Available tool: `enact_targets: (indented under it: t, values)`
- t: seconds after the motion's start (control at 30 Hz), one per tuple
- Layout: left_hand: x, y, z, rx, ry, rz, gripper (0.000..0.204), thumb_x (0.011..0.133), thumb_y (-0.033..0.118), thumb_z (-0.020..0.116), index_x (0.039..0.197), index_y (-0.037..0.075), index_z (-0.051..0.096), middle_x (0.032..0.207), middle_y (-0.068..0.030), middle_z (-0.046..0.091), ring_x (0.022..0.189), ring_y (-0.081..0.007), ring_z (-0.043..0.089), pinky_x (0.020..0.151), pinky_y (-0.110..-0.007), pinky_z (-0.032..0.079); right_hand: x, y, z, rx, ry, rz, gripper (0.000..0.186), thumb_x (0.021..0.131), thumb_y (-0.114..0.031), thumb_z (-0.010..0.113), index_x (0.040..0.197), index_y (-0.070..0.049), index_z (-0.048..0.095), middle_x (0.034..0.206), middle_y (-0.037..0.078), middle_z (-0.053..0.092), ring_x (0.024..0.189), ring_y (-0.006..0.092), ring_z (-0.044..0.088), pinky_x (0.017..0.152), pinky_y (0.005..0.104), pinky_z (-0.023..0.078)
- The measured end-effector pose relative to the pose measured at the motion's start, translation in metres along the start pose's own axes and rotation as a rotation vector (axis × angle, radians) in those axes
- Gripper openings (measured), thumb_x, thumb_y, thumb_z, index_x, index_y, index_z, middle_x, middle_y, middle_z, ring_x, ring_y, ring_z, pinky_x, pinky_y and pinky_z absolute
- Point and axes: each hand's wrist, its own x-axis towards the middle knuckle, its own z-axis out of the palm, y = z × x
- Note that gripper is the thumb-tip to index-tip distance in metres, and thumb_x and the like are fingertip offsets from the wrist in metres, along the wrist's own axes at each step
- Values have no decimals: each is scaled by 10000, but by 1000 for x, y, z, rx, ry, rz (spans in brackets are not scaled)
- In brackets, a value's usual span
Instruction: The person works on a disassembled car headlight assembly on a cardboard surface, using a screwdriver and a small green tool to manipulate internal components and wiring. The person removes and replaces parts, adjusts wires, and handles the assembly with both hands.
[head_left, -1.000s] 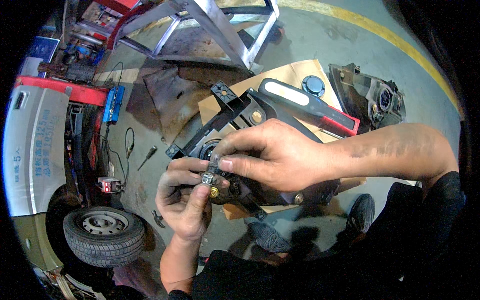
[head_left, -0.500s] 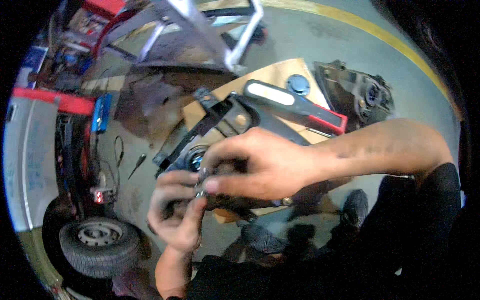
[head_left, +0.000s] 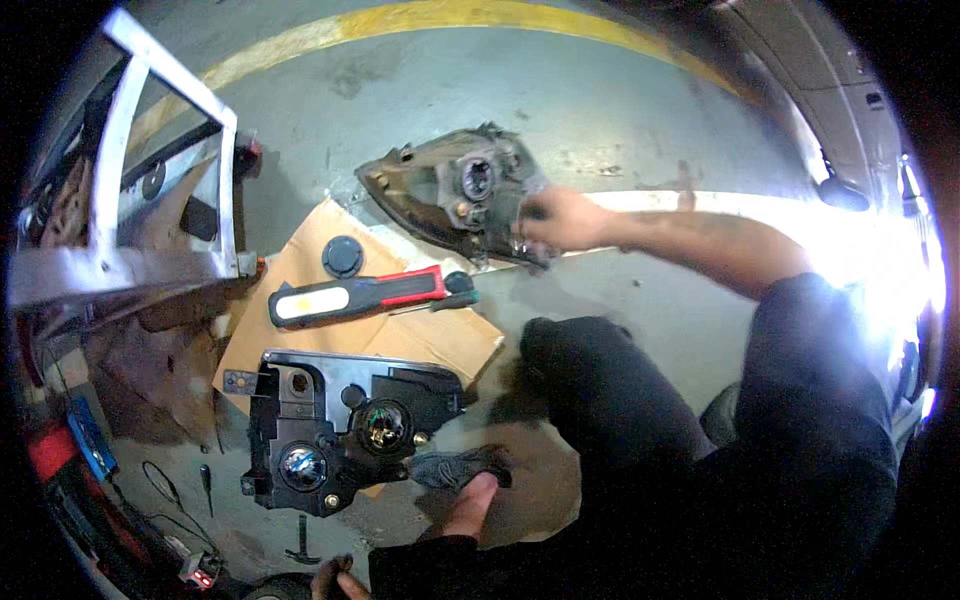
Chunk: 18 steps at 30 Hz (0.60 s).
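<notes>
My right hand [head_left: 562, 219] reaches to the right edge of a worn, dusty headlight [head_left: 420, 195] on the floor. Its fingers curl at that edge, somewhat blurred; anything between them is hidden. Low in the view, my left hand [head_left: 340, 582] is cut off by the lower edge, its fingers drawn together around something small and dark. A cleaner black headlight [head_left: 335, 400] lies back side up, nearer to me, partly over a cardboard sheet [head_left: 285, 250]. Two round openings in its back show shiny bulb reflectors.
On the cardboard lie a round black cap [head_left: 343, 256], a red-and-black work light [head_left: 400, 288] and a dark-handled screwdriver [head_left: 455, 291]. A T-handled tool [head_left: 302, 545] lies near my left hand. Left stands a metal frame [head_left: 110, 262]; a vehicle [head_left: 810, 90] is at right. My shoe [head_left: 448, 468] is beside the black headlight.
My hands were together over the black headlight, fingers around a small object. Now they are apart, the right one at the worn headlight, the left one low. The view has shifted right.
</notes>
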Motion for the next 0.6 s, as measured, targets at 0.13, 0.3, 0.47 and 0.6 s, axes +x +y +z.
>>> enact_targets:
  t: [0.13, 0.3, 0.47, 0.6]
  values:
    - [18, 41, 3, -80, -241, 54, 244, 1008, 157, 605, 1104, -67, 609, 1038, -156, 672, 905, -221, 652, 846, -367, 548, -17, 69, 53, -97, -18, -5, 530, 883, -475, 599, 986, 35, 699, 948, 290, 685, 935, 434, 675, 836, 499, 529]
    - [-1, 119, -70, -34, -465, 56, 183, 1000, 134, 597, 1053, -39, 624, 965, -96, 660, 880, -171, 623, 813, -317, 522, -87, 56, 16, -164, -245, 303, 681, 879, -609, 606, 1015, 52, 694, 1014, 261, 706, 979, 428, 672, 885, 482, 532]
    - [-27, 161, -126, -92, -602, 25, 166, 985, 142, 623, 984, -23, 626, 867, -46, 639, 770, -129, 585, 713, -279, 495, -264, 74, -46, 126, -5, 262, 549, 924, -506, 602, 1002, 28, 701, 1007, 252, 707, 970, 423, 676, 855, 484, 537]
    - [-57, 168, -149, -14, -697, -13, 143, 967, 112, 641, 938, -26, 619, 799, -14, 601, 726, -88, 518, 653, -263, 426, -399, 85, -98, 314, -101, 492, 468, 926, -436, 603, 992, 19, 695, 975, 248, 710, 955, 406, 683, 836, 485, 528]
